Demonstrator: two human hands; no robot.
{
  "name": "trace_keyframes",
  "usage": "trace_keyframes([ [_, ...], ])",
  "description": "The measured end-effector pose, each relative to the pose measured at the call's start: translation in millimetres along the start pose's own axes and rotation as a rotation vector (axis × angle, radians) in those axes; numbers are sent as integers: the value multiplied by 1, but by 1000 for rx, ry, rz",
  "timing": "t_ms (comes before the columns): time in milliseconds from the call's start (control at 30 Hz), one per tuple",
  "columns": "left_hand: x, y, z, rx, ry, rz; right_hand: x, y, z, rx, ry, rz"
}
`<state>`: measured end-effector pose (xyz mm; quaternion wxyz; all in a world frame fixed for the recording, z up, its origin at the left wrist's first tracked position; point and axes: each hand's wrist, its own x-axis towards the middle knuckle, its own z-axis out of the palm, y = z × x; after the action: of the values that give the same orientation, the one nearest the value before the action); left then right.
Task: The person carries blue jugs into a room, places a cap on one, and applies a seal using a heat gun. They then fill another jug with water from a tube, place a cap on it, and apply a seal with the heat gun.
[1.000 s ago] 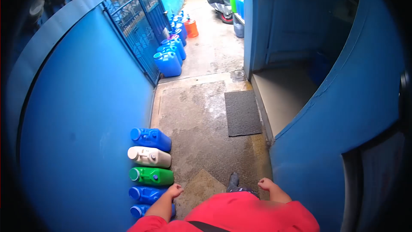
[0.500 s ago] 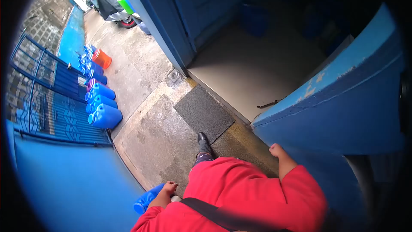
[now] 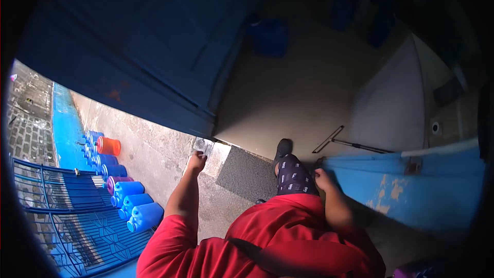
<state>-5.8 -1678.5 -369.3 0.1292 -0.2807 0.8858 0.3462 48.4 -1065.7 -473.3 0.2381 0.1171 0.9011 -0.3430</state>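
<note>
My left hand (image 3: 196, 161) is stretched forward over the pavement by the doorway, its fingers curled and nothing visible in them. Low beside my right thigh is my right hand (image 3: 323, 180), loosely closed near the end of the blue wall (image 3: 401, 180); I see nothing in it. A grey doormat (image 3: 242, 172) lies between the two hands at the threshold. One dark shoe (image 3: 284, 148) is set on the pale floor inside the doorway.
A floor squeegee (image 3: 329, 139) lies inside on the right. A blue container (image 3: 269, 37) stands farther in. Several blue jugs (image 3: 145, 216) and an orange bucket (image 3: 108, 146) line the gate (image 3: 87, 226) outside. A dark blue door (image 3: 134, 56) stands at the left.
I have stepped and turned toward the doorway, so the dim room now fills more of the view. My left hand has swung forward; my right hand stays low at my side.
</note>
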Motion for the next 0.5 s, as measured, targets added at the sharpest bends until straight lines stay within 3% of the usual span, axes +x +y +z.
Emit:
trace_keyframes([
  [67,42,78,6,-211,-68,147,52,-25,-5,129,2,24],
  [167,51,193,-8,-33,-272,245,118,-24,-15,121,-32,11],
  [267,71,222,-17,-100,-402,159,144,-84,-104,6,-205,-4],
  [333,84,210,-31,-49,-345,201,184,-88,-138,-74,-208,15],
  [400,71,230,-70,-60,-337,6,197,-132,-206,-136,-128,-79],
  [500,76,211,-107,-3,-271,-222,252,-155,-265,-242,-103,-181],
])
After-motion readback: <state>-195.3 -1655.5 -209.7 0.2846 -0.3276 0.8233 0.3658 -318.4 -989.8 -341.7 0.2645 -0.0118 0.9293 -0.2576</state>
